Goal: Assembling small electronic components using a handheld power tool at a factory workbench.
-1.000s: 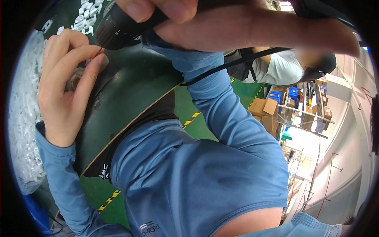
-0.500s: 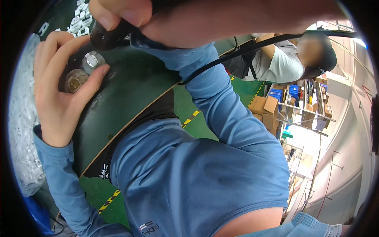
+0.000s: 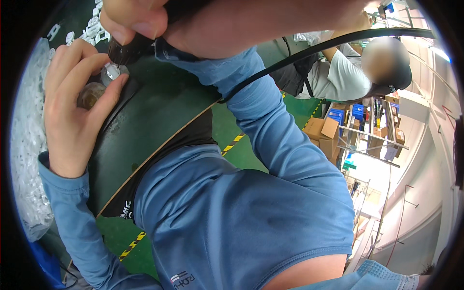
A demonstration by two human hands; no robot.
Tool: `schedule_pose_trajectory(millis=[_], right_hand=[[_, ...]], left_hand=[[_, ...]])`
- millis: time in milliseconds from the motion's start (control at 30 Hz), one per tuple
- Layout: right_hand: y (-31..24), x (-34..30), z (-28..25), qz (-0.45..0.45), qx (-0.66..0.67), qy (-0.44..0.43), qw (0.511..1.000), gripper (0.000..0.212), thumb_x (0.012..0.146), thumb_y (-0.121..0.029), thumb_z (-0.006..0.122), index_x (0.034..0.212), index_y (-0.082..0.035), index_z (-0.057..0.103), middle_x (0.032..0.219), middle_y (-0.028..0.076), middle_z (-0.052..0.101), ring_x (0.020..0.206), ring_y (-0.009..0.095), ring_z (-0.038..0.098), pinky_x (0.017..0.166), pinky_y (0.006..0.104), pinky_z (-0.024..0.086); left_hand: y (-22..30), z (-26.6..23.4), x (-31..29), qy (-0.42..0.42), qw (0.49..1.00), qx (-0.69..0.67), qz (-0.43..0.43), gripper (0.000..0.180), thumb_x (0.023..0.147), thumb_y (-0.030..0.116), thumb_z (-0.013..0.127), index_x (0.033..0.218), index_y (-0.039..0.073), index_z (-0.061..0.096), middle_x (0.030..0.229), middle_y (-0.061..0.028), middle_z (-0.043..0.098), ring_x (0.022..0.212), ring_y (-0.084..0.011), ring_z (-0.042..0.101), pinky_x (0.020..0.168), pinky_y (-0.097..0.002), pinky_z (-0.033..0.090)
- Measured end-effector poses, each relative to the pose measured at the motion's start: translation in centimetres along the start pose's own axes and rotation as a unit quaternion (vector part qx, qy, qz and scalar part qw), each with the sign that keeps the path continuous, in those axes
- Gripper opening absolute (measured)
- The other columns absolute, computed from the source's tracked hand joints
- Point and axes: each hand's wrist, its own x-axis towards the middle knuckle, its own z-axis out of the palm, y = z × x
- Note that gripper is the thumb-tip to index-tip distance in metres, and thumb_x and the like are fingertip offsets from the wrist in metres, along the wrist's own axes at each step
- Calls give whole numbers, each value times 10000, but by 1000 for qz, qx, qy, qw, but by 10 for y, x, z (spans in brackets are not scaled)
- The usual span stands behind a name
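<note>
My left hand (image 3: 72, 106) reaches over the dark green tabletop (image 3: 145, 111). Its thumb and index finger close on the sides of a small white plastic part (image 3: 112, 72), which sits on a pale round base (image 3: 123, 71). Under the palm is a second round holder (image 3: 91, 95) with a brownish middle, partly covered by the fingers. My right hand (image 3: 193, 34), large at the upper edge, grips a dark cylindrical tool (image 3: 126, 52) just above the white part. The hand hides most of the tool, so its kind cannot be made out.
Several white plastic pieces (image 3: 92, 31) lie at the far left. A clear plastic bag (image 3: 29, 145) of white parts lines the left side. A black cable (image 3: 299, 58) crosses my right arm. A co-worker (image 3: 338, 72) sits at the right, near shelves with cardboard boxes (image 3: 324, 133).
My left thumb and index finger have closed in on the white part. My right hand and the dark tool have shifted slightly left. The black cable has swung upward.
</note>
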Motion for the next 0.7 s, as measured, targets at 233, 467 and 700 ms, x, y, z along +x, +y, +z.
schedule_pose_trajectory(millis=[233,467,700], right_hand=[[7,1,3,33,-113,50,992,580,937,-242,683,1366,50,426,972,207,645,786,238,646,709,332,544],[19,1,26,-34,-404,129,905,556,949,-244,666,1356,56,436,974,201,651,778,228,646,708,323,543],[20,11,2,94,-233,81,965,413,979,-239,606,1230,71,502,951,187,663,772,213,652,704,306,543]], left_hand=[[-1,1,-3,2,999,-26,-22,294,719,-5,798,952,-29,620,906,-106,546,826,-270,532,735,-357,443],[-4,5,-7,-1,999,-19,-50,267,734,16,787,911,-22,592,869,-111,532,819,-303,530,901,-409,450],[-4,3,-5,-10,998,-24,-60,262,730,26,788,901,-17,595,844,-106,526,804,-300,525,885,-414,448]])
